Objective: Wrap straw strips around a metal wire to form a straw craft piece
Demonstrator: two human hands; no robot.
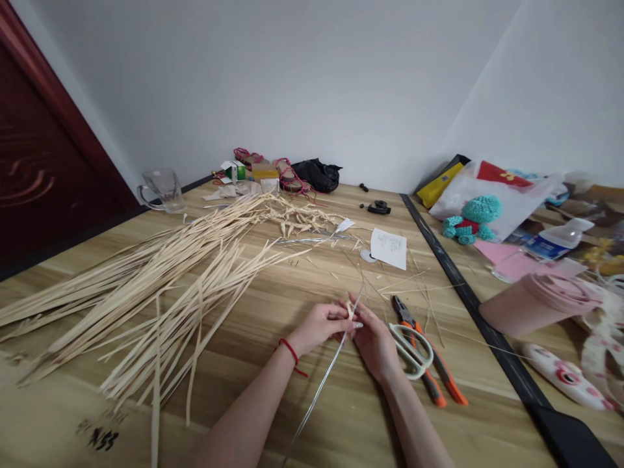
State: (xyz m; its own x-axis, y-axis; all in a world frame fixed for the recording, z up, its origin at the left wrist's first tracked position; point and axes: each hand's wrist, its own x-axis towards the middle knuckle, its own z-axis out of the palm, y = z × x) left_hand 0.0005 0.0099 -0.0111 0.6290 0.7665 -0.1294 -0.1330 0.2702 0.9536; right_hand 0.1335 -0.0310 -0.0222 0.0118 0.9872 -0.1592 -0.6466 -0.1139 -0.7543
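Note:
My left hand [322, 325], with a red cord on its wrist, has its thumb and fingers closed on a pale strip [350, 311] at a thin metal wire [324, 380]. Around the same wire and strip, my right hand [374, 338] curls from the other side, fingertips near those of the left. The wire slants from above the hands down to the bottom edge. Just right of my right hand lie pale-handled scissors [413, 351] and orange-handled pliers [441, 367]. Long bundles of pale strips [170, 279] spread over the table to the left.
On the wooden table [273, 403] stand a glass mug [163, 190] at the back left and a black bag [316, 175] at the back. A written paper [389, 248] lies ahead. Rightward are a turquoise crochet doll [480, 211], a bottle [558, 239] and a pink roll [536, 302].

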